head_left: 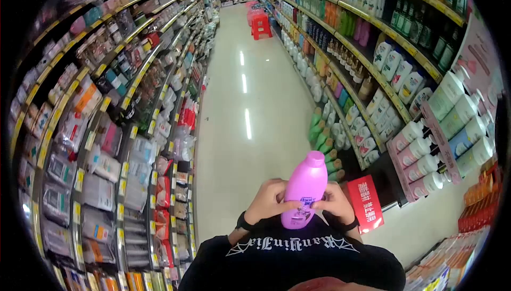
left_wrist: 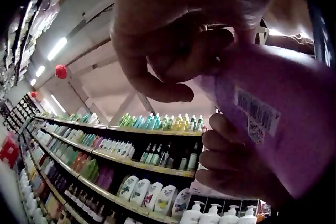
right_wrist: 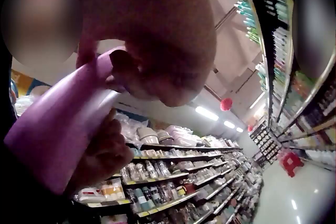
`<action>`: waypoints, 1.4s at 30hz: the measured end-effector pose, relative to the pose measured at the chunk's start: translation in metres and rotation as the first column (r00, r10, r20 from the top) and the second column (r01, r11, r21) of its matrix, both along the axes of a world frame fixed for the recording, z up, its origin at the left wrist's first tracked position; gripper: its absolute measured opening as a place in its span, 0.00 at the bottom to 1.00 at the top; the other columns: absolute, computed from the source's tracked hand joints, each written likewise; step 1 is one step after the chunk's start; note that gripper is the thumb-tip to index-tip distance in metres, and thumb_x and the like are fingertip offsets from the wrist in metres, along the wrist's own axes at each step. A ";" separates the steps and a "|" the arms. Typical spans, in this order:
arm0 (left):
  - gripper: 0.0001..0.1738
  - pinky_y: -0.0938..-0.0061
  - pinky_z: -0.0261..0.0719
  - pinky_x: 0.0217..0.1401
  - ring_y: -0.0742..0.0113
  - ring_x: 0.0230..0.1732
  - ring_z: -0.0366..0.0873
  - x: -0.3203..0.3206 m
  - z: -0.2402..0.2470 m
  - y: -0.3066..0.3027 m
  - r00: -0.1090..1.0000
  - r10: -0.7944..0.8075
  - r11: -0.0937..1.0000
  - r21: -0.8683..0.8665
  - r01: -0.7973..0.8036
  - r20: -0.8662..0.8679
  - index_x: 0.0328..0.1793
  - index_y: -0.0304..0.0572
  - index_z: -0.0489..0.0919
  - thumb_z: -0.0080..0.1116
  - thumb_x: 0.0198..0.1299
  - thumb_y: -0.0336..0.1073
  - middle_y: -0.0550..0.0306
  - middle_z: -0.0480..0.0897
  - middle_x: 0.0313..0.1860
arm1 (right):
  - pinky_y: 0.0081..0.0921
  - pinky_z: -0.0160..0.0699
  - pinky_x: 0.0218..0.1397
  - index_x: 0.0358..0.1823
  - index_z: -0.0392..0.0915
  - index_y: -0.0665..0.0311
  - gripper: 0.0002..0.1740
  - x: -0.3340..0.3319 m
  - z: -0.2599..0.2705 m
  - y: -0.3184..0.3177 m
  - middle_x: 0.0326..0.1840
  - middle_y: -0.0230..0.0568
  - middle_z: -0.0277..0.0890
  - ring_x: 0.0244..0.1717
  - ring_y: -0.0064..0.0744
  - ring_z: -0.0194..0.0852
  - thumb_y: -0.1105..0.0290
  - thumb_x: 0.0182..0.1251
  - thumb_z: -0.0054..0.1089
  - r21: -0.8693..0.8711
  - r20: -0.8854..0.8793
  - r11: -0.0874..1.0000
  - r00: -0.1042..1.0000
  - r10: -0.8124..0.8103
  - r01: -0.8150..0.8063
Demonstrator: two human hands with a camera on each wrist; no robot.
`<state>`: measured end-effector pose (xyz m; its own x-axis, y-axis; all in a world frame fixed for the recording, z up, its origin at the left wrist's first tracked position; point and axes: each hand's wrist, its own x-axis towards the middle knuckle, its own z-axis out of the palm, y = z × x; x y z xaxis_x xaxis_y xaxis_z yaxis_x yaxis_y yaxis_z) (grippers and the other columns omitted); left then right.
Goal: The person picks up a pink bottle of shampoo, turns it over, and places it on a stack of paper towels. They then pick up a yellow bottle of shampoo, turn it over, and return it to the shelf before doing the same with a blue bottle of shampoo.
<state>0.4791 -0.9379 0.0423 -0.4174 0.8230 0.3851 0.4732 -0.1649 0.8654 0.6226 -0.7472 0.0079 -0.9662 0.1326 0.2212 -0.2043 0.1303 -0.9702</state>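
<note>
A pink-purple plastic bottle (head_left: 306, 190) with a round screw cap stands tilted in front of the person's chest. The left hand (head_left: 270, 201) grips its left side, thumb lying across the printed front. From the other side the right hand (head_left: 338, 201) holds it, thumb also on the label. In the left wrist view the bottle (left_wrist: 294, 113) shows its back with a white barcode sticker (left_wrist: 257, 109), and curled fingers of the far hand (left_wrist: 231, 150) lie behind it. The right wrist view has the bottle (right_wrist: 63, 124) between both hands, its label turned away.
Shelves of packaged goods (head_left: 101, 184) line the left of the aisle; shelves of bottles (head_left: 367, 62) line the right. Pump bottles (head_left: 426, 168) stand on a display near the right hand, beside a red sign (head_left: 365, 204). Red stools (head_left: 261, 26) stand farther along the shiny floor (head_left: 250, 94).
</note>
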 end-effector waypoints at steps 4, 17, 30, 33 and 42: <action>0.21 0.73 0.64 0.23 0.69 0.18 0.67 -0.067 0.002 0.009 0.999 -0.027 1.000 0.002 0.027 0.025 0.40 0.35 0.83 0.75 0.49 0.45 0.57 0.72 0.19 | 0.19 0.65 0.30 0.44 0.82 0.67 0.18 -0.066 0.019 0.003 0.27 0.25 0.73 0.28 0.15 0.64 0.66 0.57 0.74 0.021 -0.012 0.999 0.999 0.030 -0.030; 0.22 0.68 0.77 0.39 0.59 0.33 0.80 -0.201 -0.016 0.036 0.997 0.044 0.958 -0.286 -0.025 0.061 0.45 0.33 0.81 0.72 0.51 0.44 0.48 0.82 0.34 | 0.23 0.71 0.35 0.43 0.83 0.68 0.15 -0.215 0.012 0.043 0.32 0.37 0.79 0.31 0.24 0.72 0.65 0.60 0.72 0.032 0.018 0.995 0.995 0.093 -0.094; 0.20 0.71 0.73 0.29 0.64 0.25 0.75 -0.319 0.004 0.189 0.981 0.186 0.979 -0.093 -0.181 0.050 0.40 0.36 0.84 0.75 0.47 0.42 0.52 0.80 0.28 | 0.28 0.65 0.30 0.35 0.81 0.67 0.16 -0.367 0.034 0.207 0.24 0.37 0.70 0.26 0.30 0.67 0.65 0.51 0.76 0.189 -0.097 0.966 0.975 0.198 -0.177; 0.19 0.72 0.73 0.30 0.65 0.26 0.76 -0.343 -0.005 0.236 0.989 0.132 0.991 -0.043 -0.130 0.067 0.40 0.36 0.83 0.75 0.48 0.41 0.52 0.81 0.29 | 0.28 0.61 0.29 0.34 0.80 0.67 0.17 -0.381 0.041 0.252 0.24 0.36 0.68 0.26 0.30 0.65 0.65 0.49 0.77 0.256 -0.093 0.957 0.982 0.163 -0.135; 0.18 0.71 0.75 0.33 0.62 0.29 0.78 -0.393 -0.028 0.336 0.992 0.009 0.996 -0.090 0.003 0.128 0.42 0.37 0.84 0.75 0.49 0.40 0.51 0.82 0.30 | 0.26 0.59 0.27 0.36 0.81 0.66 0.20 -0.408 0.018 0.339 0.20 0.34 0.65 0.23 0.28 0.62 0.59 0.52 0.77 0.172 -0.063 0.985 0.997 0.039 -0.028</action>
<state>0.0865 -0.6018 0.0143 -0.4613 0.8504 0.2529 0.3580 -0.0824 0.9301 0.2150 -0.4085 0.0263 -0.9521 0.0548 0.3007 -0.2737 0.2854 -0.9185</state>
